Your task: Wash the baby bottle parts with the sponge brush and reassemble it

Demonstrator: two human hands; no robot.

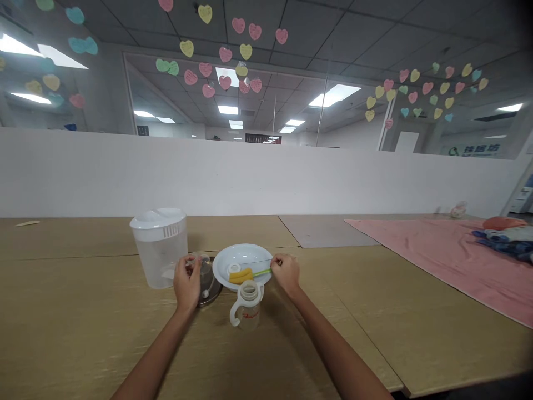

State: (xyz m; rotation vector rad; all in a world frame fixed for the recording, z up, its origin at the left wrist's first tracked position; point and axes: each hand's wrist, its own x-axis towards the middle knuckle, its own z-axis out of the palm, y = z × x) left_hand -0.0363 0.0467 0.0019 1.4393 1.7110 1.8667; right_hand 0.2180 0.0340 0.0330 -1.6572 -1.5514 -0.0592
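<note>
My left hand (187, 282) pinches a small clear piece, perhaps a bottle part, just above a round clear-and-dark lid (209, 290). My right hand (287, 274) grips the end of a green-handled sponge brush (261, 273), whose yellow sponge head (240, 275) lies on a white plate (241, 254). A thin straw-like rod crosses the plate towards that hand. A white ring (234, 269) rests on the plate. Between my hands and nearer me stands a baby bottle (248, 312) with white handles. A translucent plastic pitcher (159, 248) stands just left of my left hand.
The wooden table (75, 311) runs wide, with a white partition (250, 178) along its far edge. A grey mat (325, 230) lies beyond the plate. On the right are a pink cloth (441, 255) and a heap of fabric (499, 239). A small wooden stick (27, 223) lies far left.
</note>
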